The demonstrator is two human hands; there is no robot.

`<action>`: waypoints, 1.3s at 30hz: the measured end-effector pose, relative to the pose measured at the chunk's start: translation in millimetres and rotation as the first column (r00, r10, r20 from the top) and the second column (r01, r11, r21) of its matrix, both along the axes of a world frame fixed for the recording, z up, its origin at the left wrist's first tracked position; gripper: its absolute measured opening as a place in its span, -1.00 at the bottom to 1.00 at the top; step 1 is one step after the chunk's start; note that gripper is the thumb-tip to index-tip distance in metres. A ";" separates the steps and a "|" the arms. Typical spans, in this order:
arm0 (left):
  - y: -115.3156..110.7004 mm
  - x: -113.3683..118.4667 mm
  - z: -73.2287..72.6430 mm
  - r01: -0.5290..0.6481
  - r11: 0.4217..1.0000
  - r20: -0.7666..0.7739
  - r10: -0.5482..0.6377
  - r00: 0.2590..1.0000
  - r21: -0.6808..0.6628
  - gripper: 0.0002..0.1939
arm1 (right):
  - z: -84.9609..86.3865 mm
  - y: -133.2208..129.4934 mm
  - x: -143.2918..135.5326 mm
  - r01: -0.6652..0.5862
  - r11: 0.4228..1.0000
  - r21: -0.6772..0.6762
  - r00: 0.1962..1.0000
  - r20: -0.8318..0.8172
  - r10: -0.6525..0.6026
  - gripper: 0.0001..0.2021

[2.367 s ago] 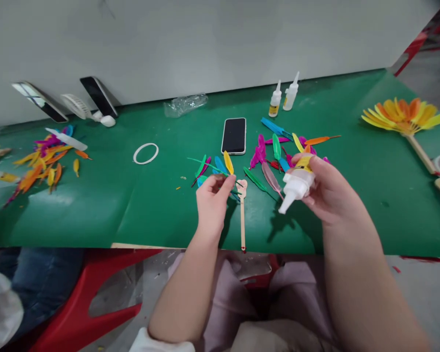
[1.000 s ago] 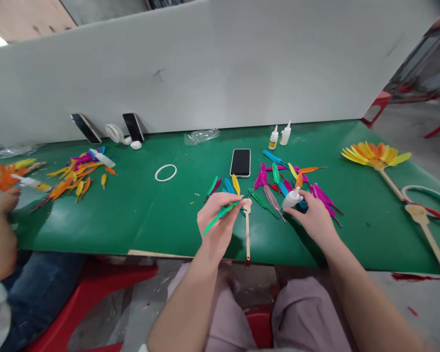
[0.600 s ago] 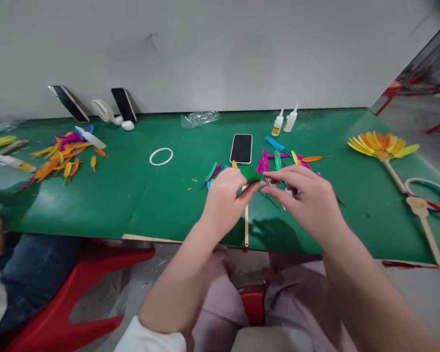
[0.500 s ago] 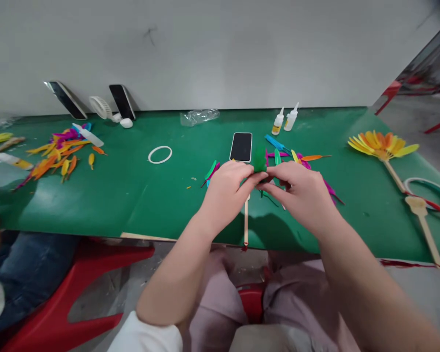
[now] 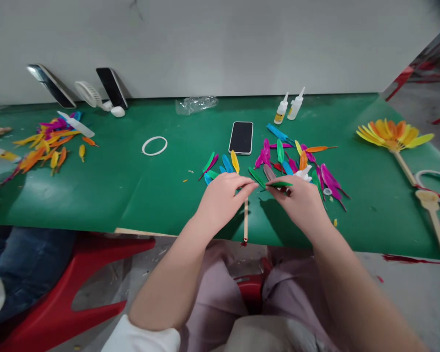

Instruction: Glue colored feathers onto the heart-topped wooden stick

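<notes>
In my right hand, thumb and fingers pinch a green feather, which lies sideways, its tip toward the palm. My left hand is close by on the left, fingertips pressed together; what they hold, if anything, is too small to make out. Beneath it runs a wooden fan handle with red cord at its lower end; its upper part is covered. Past my left knuckles, a yellow feather and several blue, green and magenta ones fan out. Loose feathers in many colours, among them a magenta feather, lie beyond my right hand.
A phone lies ahead, with two glue bottles behind it to the right. Right: a finished yellow-orange feather fan, a bare fan handle. Left: a white ring, a feather pile and a neighbour's leg.
My hands have drawn slightly apart. The green feather, upright between both hands before, now lies flat in my right hand. The view has shifted slightly.
</notes>
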State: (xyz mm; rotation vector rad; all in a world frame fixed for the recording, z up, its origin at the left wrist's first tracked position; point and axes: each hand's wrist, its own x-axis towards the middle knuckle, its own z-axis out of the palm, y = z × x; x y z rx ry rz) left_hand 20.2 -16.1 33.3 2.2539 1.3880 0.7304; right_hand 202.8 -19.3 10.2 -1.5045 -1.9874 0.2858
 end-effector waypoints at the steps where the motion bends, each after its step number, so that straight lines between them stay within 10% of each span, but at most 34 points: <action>1: -5.2 -6.3 -4.8 -0.051 0.998 0.010 0.051 0.999 -0.026 -0.74 | -5.2 0.3 -0.5 0.006 1.000 0.006 1.000 0.005 -0.006 -0.88; 11: -59.5 -8.9 -51.0 -0.139 0.975 -0.033 0.135 0.990 -0.174 -0.77 | -28.7 10.6 -5.5 0.068 0.953 0.294 0.997 0.020 -0.077 -0.83; 25: -82.8 -0.4 -59.7 -0.057 0.899 -0.007 0.060 0.998 -0.435 -0.51 | 4.3 -33.2 6.3 0.290 0.875 0.387 0.930 -0.331 -0.161 -0.69; 32: -82.2 -0.7 -55.0 -0.047 0.860 0.050 0.084 0.995 -0.508 -0.56 | -2.6 -73.2 31.1 0.034 0.996 0.084 0.998 -0.063 -0.029 -0.85; 39: -80.4 0.0 -49.5 -0.078 0.820 0.063 0.137 0.989 -0.567 -0.63 | -6.5 -73.5 39.6 -0.166 0.956 -0.241 0.985 0.003 0.172 -0.82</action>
